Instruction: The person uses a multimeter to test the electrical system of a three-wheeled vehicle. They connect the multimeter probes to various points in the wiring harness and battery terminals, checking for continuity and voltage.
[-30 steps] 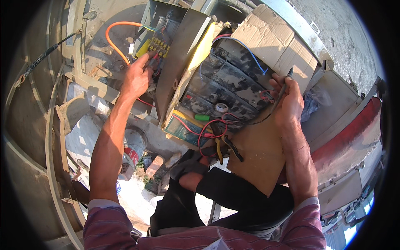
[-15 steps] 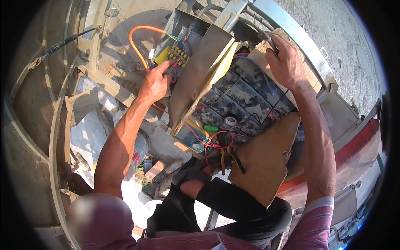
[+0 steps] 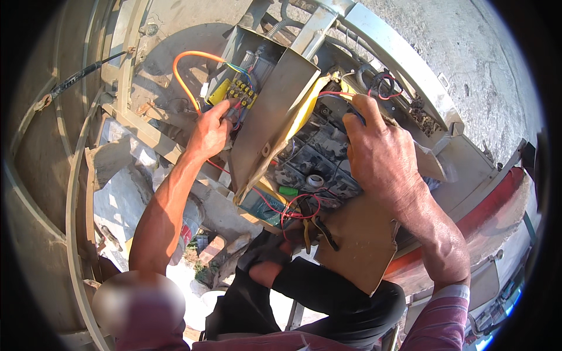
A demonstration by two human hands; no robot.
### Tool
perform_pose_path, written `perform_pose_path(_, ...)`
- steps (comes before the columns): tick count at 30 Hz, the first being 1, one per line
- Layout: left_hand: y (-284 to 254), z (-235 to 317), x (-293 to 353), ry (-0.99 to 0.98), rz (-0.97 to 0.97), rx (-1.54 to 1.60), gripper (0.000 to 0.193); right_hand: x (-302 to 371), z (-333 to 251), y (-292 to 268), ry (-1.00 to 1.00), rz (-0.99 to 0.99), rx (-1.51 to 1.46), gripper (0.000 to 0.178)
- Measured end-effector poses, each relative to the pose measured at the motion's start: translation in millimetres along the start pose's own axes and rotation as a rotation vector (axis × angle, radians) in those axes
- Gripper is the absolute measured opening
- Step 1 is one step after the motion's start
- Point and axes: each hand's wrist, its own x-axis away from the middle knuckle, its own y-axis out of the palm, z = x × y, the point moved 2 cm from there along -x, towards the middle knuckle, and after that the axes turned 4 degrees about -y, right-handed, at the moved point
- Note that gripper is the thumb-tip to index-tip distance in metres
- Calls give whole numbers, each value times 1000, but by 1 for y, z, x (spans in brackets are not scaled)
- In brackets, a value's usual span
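Note:
My left hand (image 3: 211,131) is closed in a pinch at a yellow terminal block (image 3: 241,93) inside an open metal box; thin wires run by the fingertips, and what they grip is hidden. Curled fingers close my right hand (image 3: 383,152) above the dark, dusty batteries (image 3: 328,140); a dark bit shows between the fingers, too small to name. Beside that hand, a piece of cardboard (image 3: 430,161) juts out, partly covered. An orange cable (image 3: 182,76) loops into the metal box. Pliers (image 3: 321,231) with yellow-and-black handles lie by red wires near my legs.
A brown cardboard sheet (image 3: 360,240) lies over the near right of the batteries. A white tape roll (image 3: 315,181) and a green cylinder (image 3: 288,191) rest nearby. Metal frame bars (image 3: 404,55) surround the compartment. Black and red cables (image 3: 386,86) coil at its far side.
My right hand has come nearer and to the left, from the far side to over the batteries. The ridged cardboard there has shifted, uncovering cables. My left hand stays at the terminal block.

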Motion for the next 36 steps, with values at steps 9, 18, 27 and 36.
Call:
perform_pose_path(9,1,-8,-2,-100,-5,42,45,40,1,53,236,-367,-91,23)
perform_pose_path(18,-1,-8,0,-122,50,-67,46,70,39,-24,302,506,-448,47)
perform_pose_path(27,-1,-8,-1,-85,68,-125,46,77,34,-11,470,175,-482,28)
perform_pose_path(36,-4,-15,-2,-112,34,-131,47,87,35,-10,401,209,-511,33)
